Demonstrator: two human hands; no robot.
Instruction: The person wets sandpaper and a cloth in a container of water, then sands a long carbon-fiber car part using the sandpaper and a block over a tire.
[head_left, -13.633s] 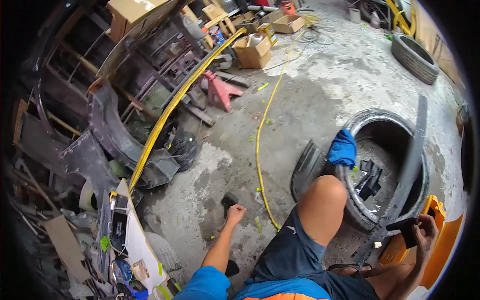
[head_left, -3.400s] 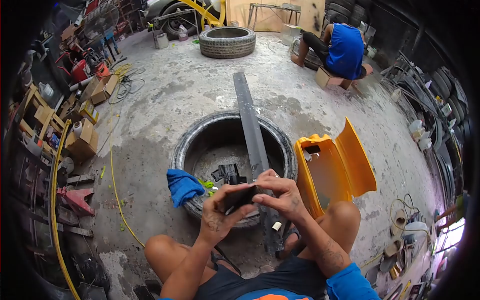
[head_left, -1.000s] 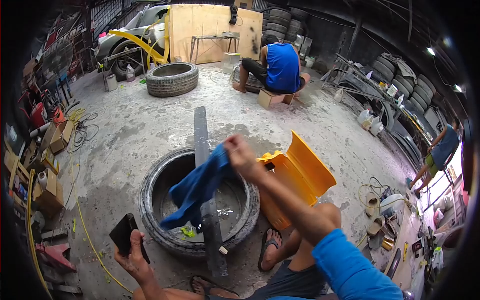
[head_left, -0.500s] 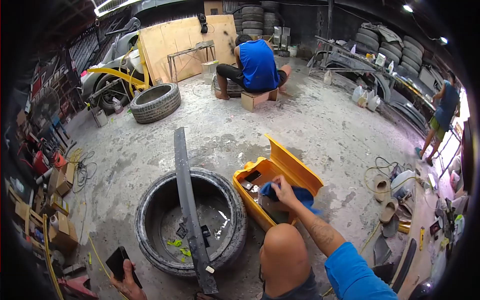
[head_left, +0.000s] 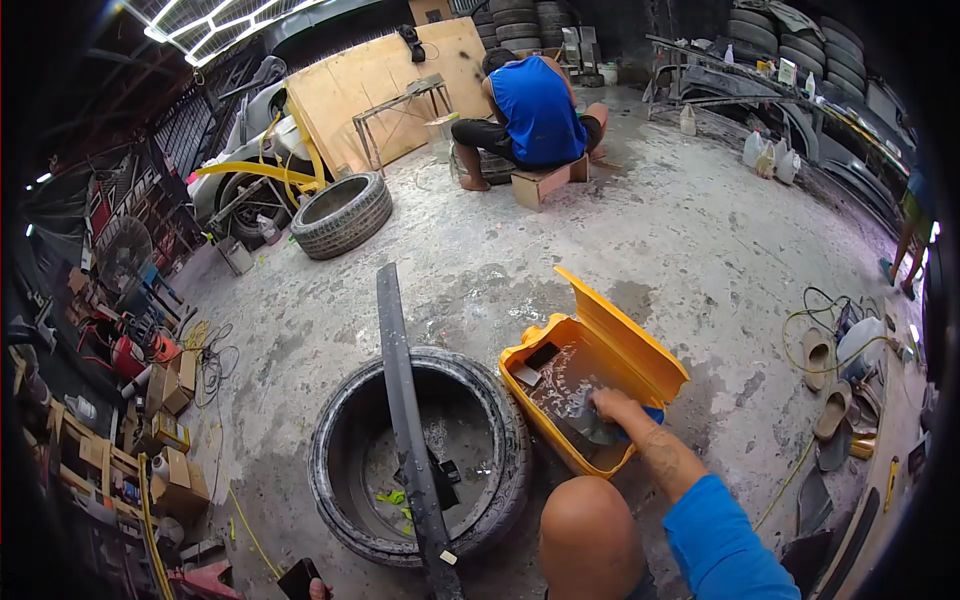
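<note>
My right hand (head_left: 612, 408) reaches into the yellow container (head_left: 540, 440), which holds murky, rippling water. Its fingers are closed on the blue cloth (head_left: 652, 415), partly under the water and partly behind my wrist. At the bottom edge my left hand (head_left: 320, 589) shows only in part, wrapped on a dark flat piece (head_left: 297, 578). Between the hands stands a large tire (head_left: 328, 480) lying on its side. A long dark strip (head_left: 402, 400) lies across it, with a small pale block (head_left: 448, 557) near its lower end. Dark pieces and bright green scraps lie inside the tire.
Another person in a blue top (head_left: 540, 105) sits on a low wooden box (head_left: 540, 186) at the back. A second tire (head_left: 342, 218) lies near a car. Sandals (head_left: 832, 410) and a hose are at the right; boxes (head_left: 180, 485) stand at the left. Someone stands at the far right.
My right hand has carried the blue cloth from above the tire over to the yellow container and down into its water. My left hand has dropped toward the bottom edge, still holding the dark piece.
</note>
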